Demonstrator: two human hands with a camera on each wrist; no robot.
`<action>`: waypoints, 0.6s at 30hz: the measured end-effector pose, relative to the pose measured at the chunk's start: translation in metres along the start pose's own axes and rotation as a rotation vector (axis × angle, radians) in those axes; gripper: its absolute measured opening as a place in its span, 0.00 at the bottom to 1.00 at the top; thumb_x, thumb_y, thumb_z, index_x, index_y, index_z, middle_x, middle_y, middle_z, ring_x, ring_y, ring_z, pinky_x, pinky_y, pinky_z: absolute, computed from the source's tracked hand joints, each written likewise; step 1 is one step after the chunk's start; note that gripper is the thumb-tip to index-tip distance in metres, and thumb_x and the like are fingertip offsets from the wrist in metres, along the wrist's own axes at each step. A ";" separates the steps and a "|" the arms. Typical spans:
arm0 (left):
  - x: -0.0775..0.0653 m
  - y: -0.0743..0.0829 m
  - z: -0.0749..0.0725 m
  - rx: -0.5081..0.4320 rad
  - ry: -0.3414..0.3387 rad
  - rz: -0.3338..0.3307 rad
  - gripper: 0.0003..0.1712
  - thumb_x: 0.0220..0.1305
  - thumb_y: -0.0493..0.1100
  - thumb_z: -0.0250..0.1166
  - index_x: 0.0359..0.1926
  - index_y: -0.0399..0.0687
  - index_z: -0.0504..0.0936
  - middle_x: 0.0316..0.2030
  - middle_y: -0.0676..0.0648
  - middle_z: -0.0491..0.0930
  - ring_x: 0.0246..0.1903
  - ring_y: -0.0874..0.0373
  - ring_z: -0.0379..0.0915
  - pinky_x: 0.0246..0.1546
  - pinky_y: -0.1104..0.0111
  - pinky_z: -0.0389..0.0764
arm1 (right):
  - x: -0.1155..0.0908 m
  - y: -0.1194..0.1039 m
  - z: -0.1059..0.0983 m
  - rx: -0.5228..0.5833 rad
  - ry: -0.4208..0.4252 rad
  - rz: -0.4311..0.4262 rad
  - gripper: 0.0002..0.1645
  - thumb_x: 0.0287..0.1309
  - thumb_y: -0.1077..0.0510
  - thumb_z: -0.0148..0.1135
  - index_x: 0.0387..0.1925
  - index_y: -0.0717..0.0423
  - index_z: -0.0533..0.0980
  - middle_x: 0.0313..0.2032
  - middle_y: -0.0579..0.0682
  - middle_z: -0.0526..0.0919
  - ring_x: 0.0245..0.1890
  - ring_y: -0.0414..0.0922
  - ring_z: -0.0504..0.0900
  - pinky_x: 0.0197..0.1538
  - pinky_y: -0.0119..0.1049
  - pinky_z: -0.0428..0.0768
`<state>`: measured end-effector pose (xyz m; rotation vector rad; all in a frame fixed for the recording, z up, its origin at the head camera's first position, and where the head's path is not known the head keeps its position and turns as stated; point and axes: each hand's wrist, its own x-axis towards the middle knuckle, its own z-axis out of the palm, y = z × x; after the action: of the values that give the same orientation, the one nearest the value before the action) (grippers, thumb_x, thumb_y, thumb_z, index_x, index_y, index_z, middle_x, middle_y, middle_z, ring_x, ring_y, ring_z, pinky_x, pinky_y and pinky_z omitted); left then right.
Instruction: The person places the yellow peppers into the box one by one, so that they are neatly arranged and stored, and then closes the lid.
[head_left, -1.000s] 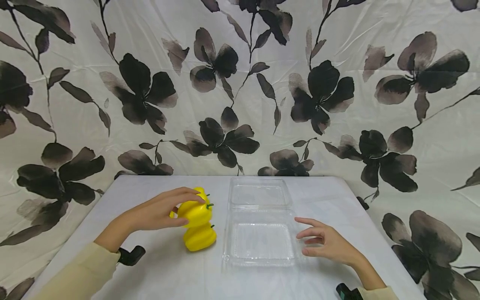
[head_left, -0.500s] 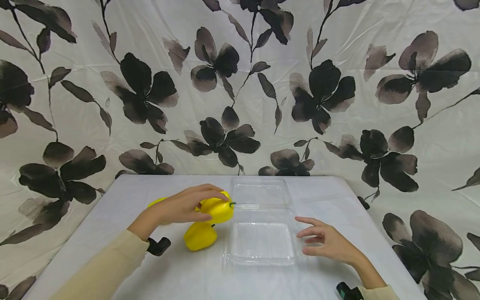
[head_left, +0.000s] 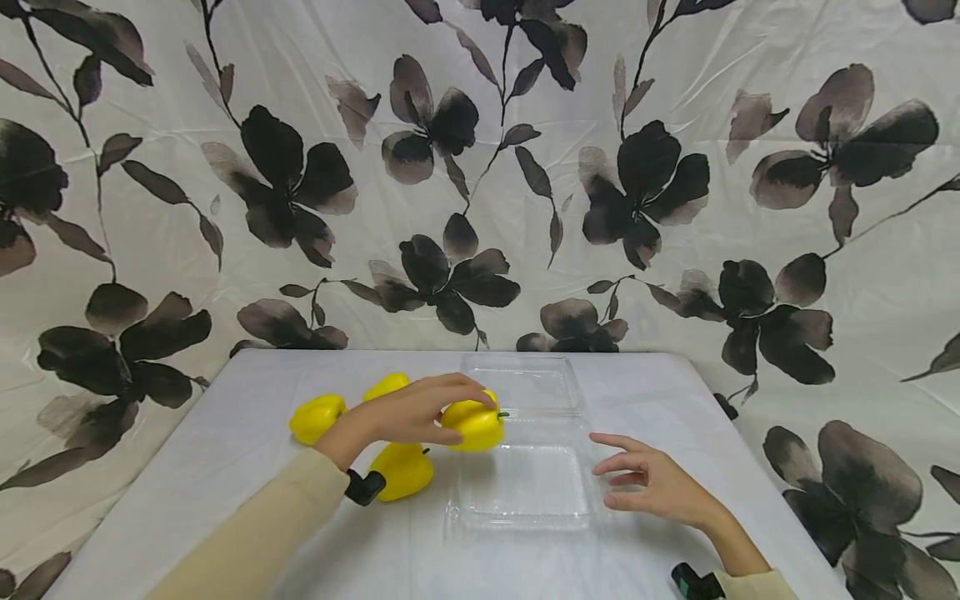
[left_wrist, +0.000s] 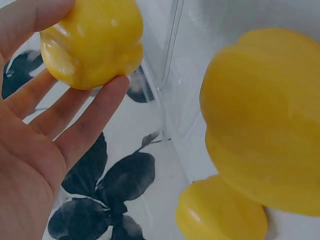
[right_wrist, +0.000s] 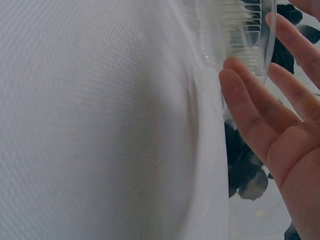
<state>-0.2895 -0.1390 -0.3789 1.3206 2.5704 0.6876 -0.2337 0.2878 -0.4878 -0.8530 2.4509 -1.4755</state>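
Note:
A yellow bell pepper with a green stem is gripped between the thumb and fingers of my left hand. It hangs over the left side of a clear plastic clamshell box, whose lid lies folded back behind the base. In the left wrist view the thumb and fingertips press against the held pepper. My right hand stays beside the box's right edge, its fingers loosely spread and holding nothing. The right wrist view has those fingers near the box wall; whether they touch it I cannot tell.
Three more yellow peppers lie on the white table left of the box: a left one, a back one and a front one under the left wrist. A floral cloth hangs behind the table.
My left hand has carried the pepper rightward, from the group of peppers to over the box's left side. The peppers behind it have come into view. My right hand has stayed put.

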 end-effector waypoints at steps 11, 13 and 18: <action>0.016 0.000 0.016 0.005 -0.044 -0.021 0.32 0.69 0.41 0.72 0.70 0.69 0.76 0.71 0.57 0.72 0.67 0.57 0.70 0.64 0.57 0.78 | 0.001 0.001 0.000 -0.014 -0.004 0.014 0.19 0.61 0.60 0.78 0.53 0.57 0.87 0.77 0.61 0.67 0.63 0.40 0.81 0.59 0.40 0.86; 0.018 -0.001 0.018 0.005 -0.054 -0.026 0.33 0.69 0.41 0.72 0.70 0.69 0.75 0.71 0.58 0.72 0.67 0.57 0.69 0.68 0.55 0.75 | 0.001 0.000 0.000 -0.013 -0.004 0.014 0.19 0.61 0.60 0.78 0.53 0.57 0.87 0.77 0.62 0.67 0.63 0.42 0.82 0.59 0.40 0.86; 0.021 -0.001 0.022 -0.012 -0.080 -0.032 0.33 0.70 0.41 0.73 0.71 0.68 0.75 0.71 0.58 0.71 0.69 0.57 0.68 0.73 0.53 0.70 | 0.001 -0.001 -0.001 0.001 -0.006 0.012 0.19 0.61 0.61 0.78 0.53 0.59 0.87 0.77 0.64 0.66 0.63 0.40 0.82 0.59 0.42 0.86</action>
<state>-0.2951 -0.1152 -0.3971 1.2740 2.5144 0.6306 -0.2346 0.2876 -0.4868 -0.8400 2.4466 -1.4674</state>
